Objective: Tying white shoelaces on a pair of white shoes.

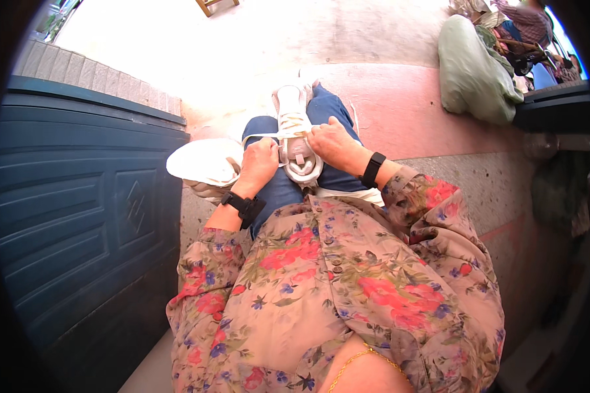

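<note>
While it rests on the lap with its toe pointing away, a white sneaker (297, 145) lies between the two hands, its opening toward the body and its laces (295, 124) drawn across the tongue. Closed at the shoe's left edge, the left hand (261, 158) is clamped on a lace; the right hand (337, 144) pinches lace at the opposite edge, and together they hide parts of both sides. Blue jeans (272, 200) lie beneath, with a floral blouse (334, 262) nearest the camera. Just beside the left hand, a rounded white item (200, 158) crowds that side, its kind unclear. Farther left stands a blue panelled door (78, 203). Well apart at the upper right, a pale green sack (472, 69) slumps before a small, blurred jumble (534, 59), and wooden legs (206, 6) show at the top edge
</note>
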Demonstrator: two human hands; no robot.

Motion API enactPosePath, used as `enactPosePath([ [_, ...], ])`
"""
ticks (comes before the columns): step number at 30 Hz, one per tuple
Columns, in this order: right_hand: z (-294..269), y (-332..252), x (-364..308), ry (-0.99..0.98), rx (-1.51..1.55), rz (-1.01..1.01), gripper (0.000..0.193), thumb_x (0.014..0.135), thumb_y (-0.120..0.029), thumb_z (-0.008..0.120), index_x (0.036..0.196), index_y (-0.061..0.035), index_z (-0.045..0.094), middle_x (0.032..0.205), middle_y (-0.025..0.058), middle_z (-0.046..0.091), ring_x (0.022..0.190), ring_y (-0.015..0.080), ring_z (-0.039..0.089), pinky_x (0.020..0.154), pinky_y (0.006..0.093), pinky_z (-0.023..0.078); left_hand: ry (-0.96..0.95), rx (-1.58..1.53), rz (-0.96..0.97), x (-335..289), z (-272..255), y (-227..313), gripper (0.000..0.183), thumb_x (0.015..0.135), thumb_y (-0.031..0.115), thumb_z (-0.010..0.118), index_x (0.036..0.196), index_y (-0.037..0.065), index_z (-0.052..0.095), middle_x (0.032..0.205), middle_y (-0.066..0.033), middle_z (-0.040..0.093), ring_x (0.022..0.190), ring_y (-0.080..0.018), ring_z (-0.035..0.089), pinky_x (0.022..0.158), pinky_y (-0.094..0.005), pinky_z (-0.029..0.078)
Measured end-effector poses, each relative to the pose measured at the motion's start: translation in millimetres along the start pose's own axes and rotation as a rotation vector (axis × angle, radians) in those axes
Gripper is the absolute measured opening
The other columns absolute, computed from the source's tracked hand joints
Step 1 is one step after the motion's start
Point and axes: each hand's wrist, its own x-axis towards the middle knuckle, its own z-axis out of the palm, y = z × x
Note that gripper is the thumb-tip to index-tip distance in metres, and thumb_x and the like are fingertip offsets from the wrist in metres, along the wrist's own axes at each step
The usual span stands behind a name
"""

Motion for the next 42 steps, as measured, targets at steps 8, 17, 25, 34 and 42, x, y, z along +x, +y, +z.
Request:
enactPosePath([
  [8, -4.1, -5.6, -2.1, -0.015, 0.209, 0.214, 0.007, 0.072, -0.007, 0.052, 0.077, -0.0075, 0.057, 0.076, 0.0061, 0.055, 0.077, 0.0237, 0.055, 0.067, 0.0346, 0.037, 0.0, 0.262, 0.105, 3.4, 4.3, 21.3, 0.018, 0.08, 0.019, 0.054, 0.074, 0.001, 0.058, 0.073, -0.0184, 0.059, 0.069, -0.0349, 0.058, 0.063, -0.0434, 0.045],
  [17, -0.9, -10.8, 0.3, 0.038, 0.195, 0.322, 0.007, 0.07, -0.01, 0.055, 0.073, -0.0065, 0.06, 0.077, 0.0087, 0.056, 0.08, 0.0243, 0.052, 0.068, 0.0352, 0.04, 0.081, 0.535, 0.077, -8.3, 9.9, 28.1, 0.019, 0.078, 0.023, 0.056, 0.072, 0.005, 0.055, 0.068, -0.012, 0.059, 0.059, -0.0284, 0.061, 0.05, -0.0367, 0.048],
  [25, 4.0, -1.4, -3.8, 0.127, 0.271, 0.224, 0.006, 0.068, -0.008, 0.055, 0.07, -0.0066, 0.06, 0.074, 0.0084, 0.056, 0.079, 0.0225, 0.052, 0.066, 0.0325, 0.04, 0.143, 0.689, 0.413, -2.1, -1.4, 41.8, 0.008, 0.066, 0.008, 0.055, 0.074, 0.006, 0.057, 0.087, -0.0088, 0.053, 0.062, -0.0193, 0.056, 0.045, -0.0285, 0.049],
  [34, -9.5, -5.3, 0.9, 0.131, 0.084, 0.056, 0.005, 0.066, -0.016, 0.057, 0.065, -0.0123, 0.059, 0.077, 0.0038, 0.05, 0.083, 0.0193, 0.047, 0.068, 0.0319, 0.033, -0.055, 0.526, 0.371, 14.1, 1.4, 33.3, 0.005, 0.071, 0.006, 0.056, 0.071, 0.002, 0.057, 0.076, -0.0122, 0.052, 0.066, -0.0265, 0.057, 0.052, -0.0352, 0.047],
  [42, -41.3, 13.6, 44.3, 0.578, 0.832, 0.468, 0.009, 0.079, -0.008, 0.056, 0.078, 0.0001, 0.06, 0.071, 0.0111, 0.05, 0.066, 0.0246, 0.051, 0.059, 0.0326, 0.041, 0.077, -0.569, -0.017, 57.2, -37.6, 70.5, 0.012, 0.08, 0.011, 0.06, 0.077, 0.0, 0.06, 0.058, -0.0006, 0.052, 0.047, -0.0067, 0.045, 0.043, -0.0214, 0.035],
])
